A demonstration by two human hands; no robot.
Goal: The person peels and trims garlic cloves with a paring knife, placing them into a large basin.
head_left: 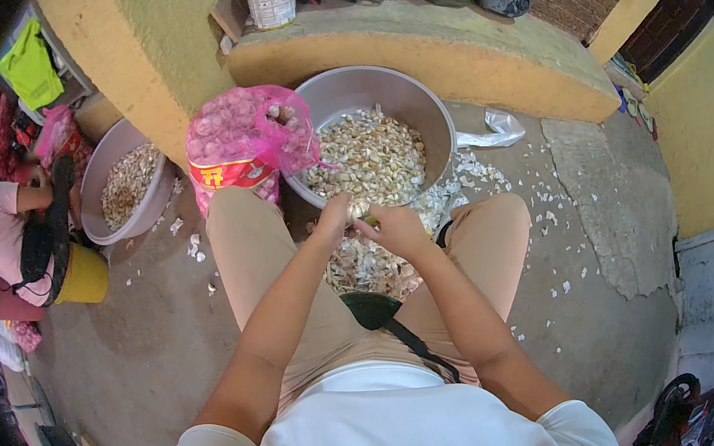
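Left hand: the left hand grasps a garlic bulb from its side, fingers bent around it.
Right hand: the right hand is curled, fingertips at the bulb's edge, with a small greenish-yellow object at them; too small to identify.
Garlic bulb: between the two hands, in front of the near rim of the grey basin as seen from above.
Grey basin: separated garlic cloves cover its bottom.
Mesh sack: a pink mesh sack of whole bulbs stands just left of the basin, by the left knee.
Sack label: a red and white band reads "77" in yellow; other print on it is not legible.
Husks: papery garlic skins lie heaped between the legs, with more scattered across the concrete floor.
Ledge: a white bucket bears printed text too small to read.
Far left: a co-worker in a pink shirt sits beside a second basin of cloves; a yellow bucket is near.
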